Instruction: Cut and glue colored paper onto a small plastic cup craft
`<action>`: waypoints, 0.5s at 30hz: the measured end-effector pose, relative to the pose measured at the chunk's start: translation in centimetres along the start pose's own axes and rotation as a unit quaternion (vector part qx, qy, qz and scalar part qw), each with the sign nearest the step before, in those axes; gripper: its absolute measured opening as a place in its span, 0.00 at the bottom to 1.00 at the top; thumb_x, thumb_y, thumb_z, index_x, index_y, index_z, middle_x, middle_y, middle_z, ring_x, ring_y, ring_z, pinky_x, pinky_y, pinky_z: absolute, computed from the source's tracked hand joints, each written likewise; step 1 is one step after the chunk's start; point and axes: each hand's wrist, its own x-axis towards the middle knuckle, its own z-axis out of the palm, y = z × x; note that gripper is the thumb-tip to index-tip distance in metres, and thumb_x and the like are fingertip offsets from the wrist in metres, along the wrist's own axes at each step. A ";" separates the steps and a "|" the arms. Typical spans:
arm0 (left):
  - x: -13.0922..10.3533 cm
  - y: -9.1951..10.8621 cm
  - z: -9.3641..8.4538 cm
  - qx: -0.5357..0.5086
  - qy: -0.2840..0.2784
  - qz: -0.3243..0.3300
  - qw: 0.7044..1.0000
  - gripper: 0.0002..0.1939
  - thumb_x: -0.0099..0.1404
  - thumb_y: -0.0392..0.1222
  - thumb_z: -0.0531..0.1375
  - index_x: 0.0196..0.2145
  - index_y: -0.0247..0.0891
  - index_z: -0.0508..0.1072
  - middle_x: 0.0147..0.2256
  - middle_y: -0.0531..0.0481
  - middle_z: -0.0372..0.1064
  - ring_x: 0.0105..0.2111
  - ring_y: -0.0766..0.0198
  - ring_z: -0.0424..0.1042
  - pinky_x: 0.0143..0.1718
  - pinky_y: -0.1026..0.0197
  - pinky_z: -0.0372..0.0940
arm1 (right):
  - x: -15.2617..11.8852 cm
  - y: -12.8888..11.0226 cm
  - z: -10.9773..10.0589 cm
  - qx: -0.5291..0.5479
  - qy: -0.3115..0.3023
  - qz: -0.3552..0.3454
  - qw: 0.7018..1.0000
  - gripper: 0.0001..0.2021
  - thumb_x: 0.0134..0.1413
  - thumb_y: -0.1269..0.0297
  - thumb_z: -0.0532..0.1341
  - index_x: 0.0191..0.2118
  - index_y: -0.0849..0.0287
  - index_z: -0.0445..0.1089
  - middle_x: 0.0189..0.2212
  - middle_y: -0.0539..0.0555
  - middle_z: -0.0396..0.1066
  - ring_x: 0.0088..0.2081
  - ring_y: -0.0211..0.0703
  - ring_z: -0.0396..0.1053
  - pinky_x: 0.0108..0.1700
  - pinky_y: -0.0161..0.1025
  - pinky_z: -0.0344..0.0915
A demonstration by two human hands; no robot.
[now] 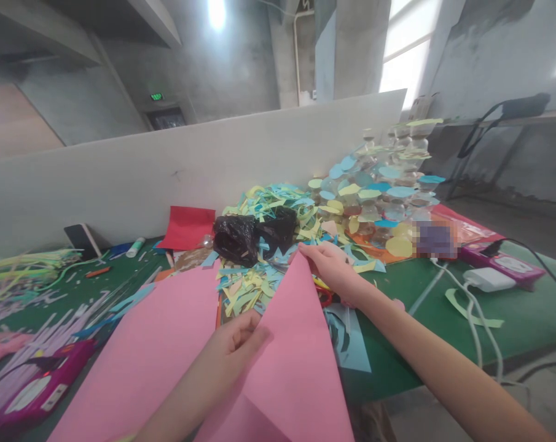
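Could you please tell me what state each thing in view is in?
Pink paper in hand: lifted, narrowing to a point at the top
Left hand: closed on its left edge
Right hand: pinching its top
Black plastic bag: crumpled
Paper scraps: heaped loosely
Phone: propped up
Left power strip: red light glowing
Right power strip: black plug inserted
Green sign: lit
Ceiling light: on

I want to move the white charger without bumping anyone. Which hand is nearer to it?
Right. The right hand pinches the pink paper at its tip, left of the white charger; the left hand is farther left, at the paper's left edge.
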 end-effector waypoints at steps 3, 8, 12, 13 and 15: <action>-0.1 0.1 0.0 0.007 -0.005 -0.005 1.000 0.21 0.65 0.59 0.54 0.28 0.39 0.59 0.24 0.58 0.48 0.25 0.68 0.49 0.26 0.64 0.47 | -0.1 -0.3 0.3 0.048 0.000 0.025 0.999 0.23 0.48 0.41 0.63 0.25 0.60 0.72 0.22 0.49 0.65 0.27 0.38 0.62 0.33 0.36 0.57; 0.0 0.3 -0.1 0.016 -0.017 -0.015 1.000 0.20 0.65 0.59 0.54 0.28 0.39 0.59 0.25 0.58 0.49 0.26 0.68 0.50 0.27 0.64 0.49 | -0.1 -0.3 0.3 0.043 0.000 0.023 0.999 0.22 0.49 0.42 0.62 0.28 0.60 0.74 0.22 0.49 0.65 0.28 0.38 0.62 0.33 0.36 0.58; 0.3 0.7 -0.4 0.064 0.017 0.004 0.998 0.17 0.65 0.57 0.55 0.33 0.40 0.64 0.29 0.54 0.60 0.31 0.64 0.60 0.32 0.63 0.55 | -0.1 -0.2 0.4 0.007 0.002 0.005 1.000 0.22 0.51 0.42 0.61 0.30 0.60 0.75 0.24 0.49 0.65 0.28 0.38 0.61 0.33 0.36 0.57; 0.5 0.9 -0.5 0.074 0.034 0.009 0.997 0.16 0.66 0.57 0.54 0.36 0.41 0.65 0.32 0.53 0.63 0.34 0.62 0.63 0.34 0.62 0.57 | -0.1 -0.2 0.4 -0.004 0.002 0.000 1.000 0.22 0.51 0.42 0.61 0.31 0.59 0.75 0.25 0.49 0.66 0.29 0.38 0.61 0.33 0.36 0.57; 1.0 1.6 -0.6 0.086 0.062 0.016 0.994 0.17 0.66 0.58 0.53 0.44 0.43 0.66 0.39 0.50 0.67 0.39 0.59 0.66 0.37 0.61 0.60 | -0.1 0.0 0.4 -0.034 0.001 -0.010 0.999 0.24 0.53 0.40 0.58 0.31 0.59 0.75 0.26 0.50 0.66 0.30 0.39 0.62 0.35 0.36 0.58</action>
